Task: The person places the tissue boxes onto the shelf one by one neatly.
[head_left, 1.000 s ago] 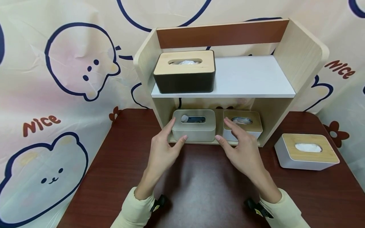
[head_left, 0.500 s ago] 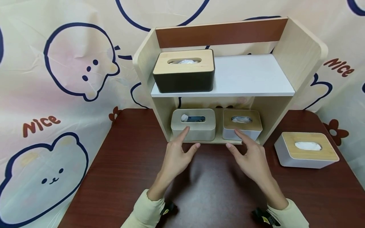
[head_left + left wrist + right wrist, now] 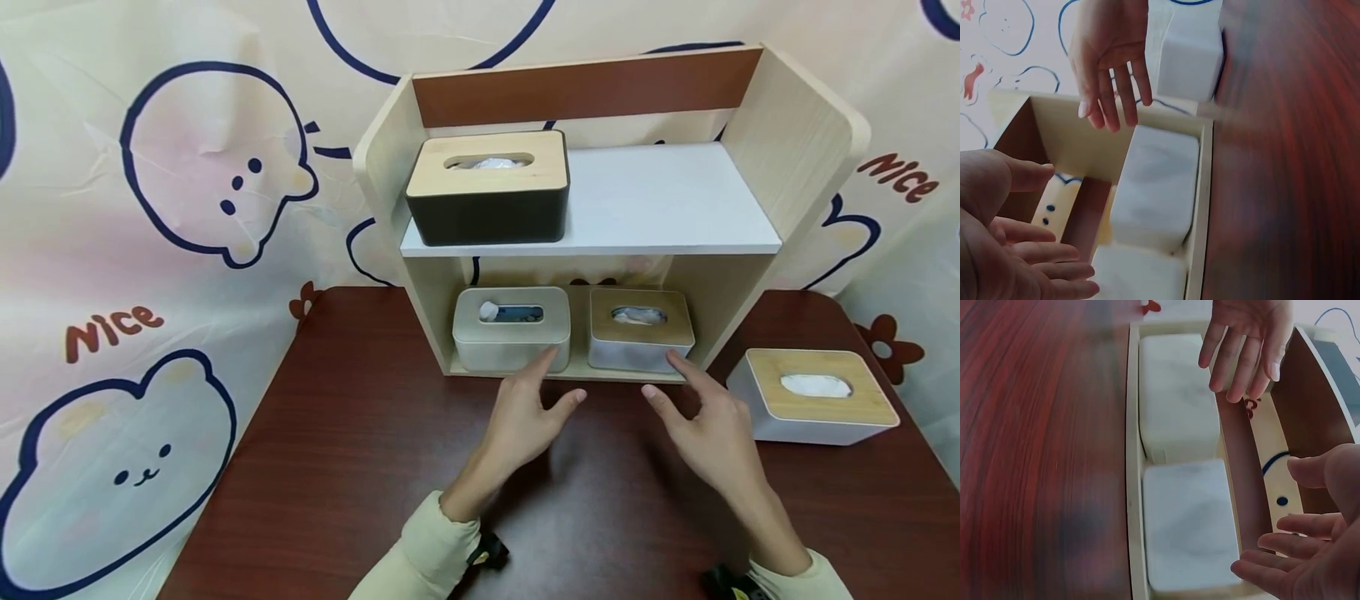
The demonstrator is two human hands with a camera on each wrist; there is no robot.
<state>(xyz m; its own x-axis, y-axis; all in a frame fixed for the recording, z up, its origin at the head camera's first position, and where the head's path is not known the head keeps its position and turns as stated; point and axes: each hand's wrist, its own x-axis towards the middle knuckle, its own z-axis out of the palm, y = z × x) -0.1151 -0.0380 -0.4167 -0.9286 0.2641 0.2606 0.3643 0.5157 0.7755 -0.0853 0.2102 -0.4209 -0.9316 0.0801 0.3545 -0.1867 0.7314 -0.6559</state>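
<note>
My left hand (image 3: 525, 421) reaches over the tabletop with relaxed fingers, its index fingertip overlapping the right front of the grey tissue box (image 3: 502, 354) in the head view. To the right, my right hand (image 3: 716, 433) has its fingers spread and holds nothing. Its index fingertip appears at the lower right corner of the white tissue box (image 3: 637, 358) with a wooden lid. Both boxes stand side by side in the shelf's lower compartment. The left wrist view has my left hand (image 3: 1029, 250) empty; so is my right hand (image 3: 1316, 550) in the right wrist view.
A small wooden shelf (image 3: 795, 167) stands at the back of the dark red-brown table (image 3: 360, 467). On its white upper board sits a black tissue box (image 3: 487, 218) with a wooden lid. Another white tissue box (image 3: 817, 429) rests on the table to the right.
Both hands have moved to the right and slightly back toward the person, away from around the grey tissue box. The tissue boxes stay where they were.
</note>
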